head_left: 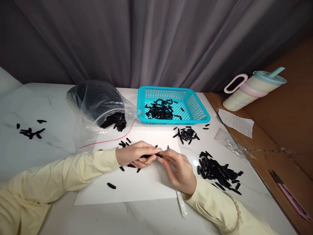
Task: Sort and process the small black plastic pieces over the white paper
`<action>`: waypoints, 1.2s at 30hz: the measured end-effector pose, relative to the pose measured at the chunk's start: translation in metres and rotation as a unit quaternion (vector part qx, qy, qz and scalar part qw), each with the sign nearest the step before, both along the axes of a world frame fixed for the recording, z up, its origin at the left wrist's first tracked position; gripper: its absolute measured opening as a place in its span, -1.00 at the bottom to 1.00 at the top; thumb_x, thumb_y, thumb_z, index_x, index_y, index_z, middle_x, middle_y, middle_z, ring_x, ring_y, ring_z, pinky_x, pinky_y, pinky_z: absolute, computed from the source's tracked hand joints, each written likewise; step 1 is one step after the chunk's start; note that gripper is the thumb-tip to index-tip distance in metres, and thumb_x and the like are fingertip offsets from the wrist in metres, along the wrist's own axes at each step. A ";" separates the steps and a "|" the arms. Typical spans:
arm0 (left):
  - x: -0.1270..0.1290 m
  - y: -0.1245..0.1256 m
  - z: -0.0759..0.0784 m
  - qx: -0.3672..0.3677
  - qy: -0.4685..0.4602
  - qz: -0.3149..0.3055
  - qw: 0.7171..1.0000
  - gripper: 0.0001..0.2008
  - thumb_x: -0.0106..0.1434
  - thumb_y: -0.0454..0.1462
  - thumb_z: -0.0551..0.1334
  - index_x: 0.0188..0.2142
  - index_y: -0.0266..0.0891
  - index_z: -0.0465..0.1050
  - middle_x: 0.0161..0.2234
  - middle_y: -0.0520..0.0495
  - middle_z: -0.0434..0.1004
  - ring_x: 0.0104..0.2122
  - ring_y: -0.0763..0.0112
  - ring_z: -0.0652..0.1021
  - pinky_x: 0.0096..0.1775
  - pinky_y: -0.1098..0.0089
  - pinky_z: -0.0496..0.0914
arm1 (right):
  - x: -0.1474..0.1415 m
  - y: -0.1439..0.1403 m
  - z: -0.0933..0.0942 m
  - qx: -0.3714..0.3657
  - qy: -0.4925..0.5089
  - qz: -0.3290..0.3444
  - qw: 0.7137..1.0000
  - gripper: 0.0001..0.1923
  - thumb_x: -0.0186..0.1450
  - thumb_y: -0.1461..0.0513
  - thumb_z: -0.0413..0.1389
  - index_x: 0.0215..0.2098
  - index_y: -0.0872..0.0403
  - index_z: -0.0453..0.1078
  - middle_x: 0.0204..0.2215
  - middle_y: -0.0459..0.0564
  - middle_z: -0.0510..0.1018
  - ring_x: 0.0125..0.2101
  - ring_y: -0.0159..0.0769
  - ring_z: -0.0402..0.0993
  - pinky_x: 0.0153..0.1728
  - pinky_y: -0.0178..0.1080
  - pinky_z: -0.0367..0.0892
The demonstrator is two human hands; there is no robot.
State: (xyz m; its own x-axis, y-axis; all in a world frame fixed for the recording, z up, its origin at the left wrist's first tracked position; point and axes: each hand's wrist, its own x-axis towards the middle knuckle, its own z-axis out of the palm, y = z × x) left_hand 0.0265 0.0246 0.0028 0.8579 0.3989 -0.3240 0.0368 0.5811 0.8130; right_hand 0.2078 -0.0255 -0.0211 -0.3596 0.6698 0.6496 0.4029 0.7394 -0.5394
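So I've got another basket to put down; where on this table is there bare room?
Bare marble lies along the near edge below the white sheet, and at the far left behind the small scatter of black pieces. It is crowded between the turquoise basket, the right-hand pile and the plastic bag.

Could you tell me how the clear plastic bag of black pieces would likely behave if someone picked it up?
The plastic bag looks thin and crumpled, so probably floppy. Its mouth lies open with black pieces spilling out, so lifting it may shed more. The glossy film may be slippery.
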 end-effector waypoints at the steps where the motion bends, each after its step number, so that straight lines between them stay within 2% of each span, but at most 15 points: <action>1: 0.000 0.000 0.000 0.001 -0.001 0.002 1.000 -0.58 0.23 -0.06 0.13 -0.63 -0.29 0.15 -0.75 0.20 -0.02 -0.80 0.70 0.02 -0.74 0.57 -0.13 | 0.000 0.000 0.000 -0.001 0.000 -0.001 1.000 -0.71 0.25 0.42 0.03 -0.09 0.07 0.18 -0.40 0.00 0.53 -0.47 -0.32 0.50 -0.51 -0.31 0.41; 6: -0.002 -0.001 -0.001 -0.003 -0.011 0.001 1.000 -0.58 0.25 -0.08 0.10 -0.63 -0.29 0.15 -0.75 0.20 -0.02 -0.79 0.71 0.02 -0.74 0.57 -0.14 | -0.001 -0.003 0.001 0.005 0.003 -0.018 1.000 -0.71 0.26 0.40 0.03 -0.07 0.05 0.18 -0.38 -0.01 0.55 -0.42 -0.30 0.52 -0.46 -0.29 0.41; 11: -0.002 0.000 0.000 0.005 -0.012 -0.004 1.000 -0.59 0.25 -0.09 0.12 -0.62 -0.30 0.17 -0.74 0.20 -0.04 -0.78 0.70 0.02 -0.73 0.56 -0.14 | -0.001 -0.004 0.003 0.017 0.012 -0.023 1.000 -0.73 0.25 0.39 0.05 -0.09 0.08 0.20 -0.42 -0.03 0.52 -0.49 -0.34 0.45 -0.48 -0.30 0.35; 15: -0.003 0.001 0.000 0.020 -0.015 -0.015 1.000 -0.56 0.24 -0.09 0.13 -0.66 -0.29 0.12 -0.76 0.20 -0.03 -0.78 0.71 0.01 -0.73 0.54 -0.15 | 0.001 -0.001 0.004 0.005 -0.001 -0.008 1.000 -0.78 0.22 0.40 0.06 -0.17 0.11 0.23 -0.45 -0.02 0.48 -0.51 -0.34 0.35 -0.50 -0.29 0.26; 23: -0.003 0.001 0.000 0.034 -0.021 -0.014 0.999 -0.53 0.23 -0.12 0.16 -0.69 -0.26 0.05 -0.77 0.18 0.00 -0.79 0.71 0.02 -0.72 0.51 -0.14 | 0.003 0.002 0.004 -0.031 -0.012 0.051 0.998 -0.88 0.26 0.41 -0.03 -0.26 0.11 0.23 -0.56 -0.05 0.32 -0.54 -0.35 0.17 -0.55 -0.29 0.10; 29: -0.002 0.002 0.000 0.027 -0.023 -0.024 0.999 -0.53 0.24 -0.10 0.14 -0.69 -0.26 0.06 -0.78 0.19 -0.03 -0.79 0.71 0.01 -0.71 0.50 -0.15 | 0.002 0.001 0.003 -0.028 -0.015 0.049 0.998 -0.87 0.25 0.41 -0.03 -0.27 0.09 0.22 -0.58 -0.09 0.28 -0.56 -0.36 0.14 -0.56 -0.29 0.07; 33: -0.003 0.002 0.000 0.010 -0.008 -0.035 0.999 -0.51 0.28 -0.08 0.06 -0.69 -0.27 0.08 -0.79 0.18 -0.05 -0.79 0.68 0.01 -0.70 0.48 -0.15 | 0.003 0.001 0.004 -0.021 -0.021 0.045 0.999 -0.87 0.25 0.40 -0.03 -0.26 0.10 0.23 -0.57 -0.08 0.30 -0.56 -0.35 0.17 -0.56 -0.29 0.10; 36: -0.003 0.002 0.000 -0.002 -0.007 -0.030 1.000 -0.54 0.27 -0.10 0.08 -0.69 -0.27 0.10 -0.79 0.18 -0.06 -0.79 0.68 0.01 -0.71 0.49 -0.16 | 0.003 0.000 0.005 -0.015 -0.023 0.041 0.999 -0.89 0.26 0.40 -0.04 -0.27 0.10 0.23 -0.57 -0.07 0.33 -0.56 -0.35 0.19 -0.56 -0.30 0.11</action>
State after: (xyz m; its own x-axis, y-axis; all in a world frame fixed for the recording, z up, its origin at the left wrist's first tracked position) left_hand 0.0237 0.0264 0.0026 0.8852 0.3444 -0.3128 0.0605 0.5815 0.8113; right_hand 0.2105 -0.0250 -0.0166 -0.4425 0.6559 0.6115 0.3664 0.7546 -0.5443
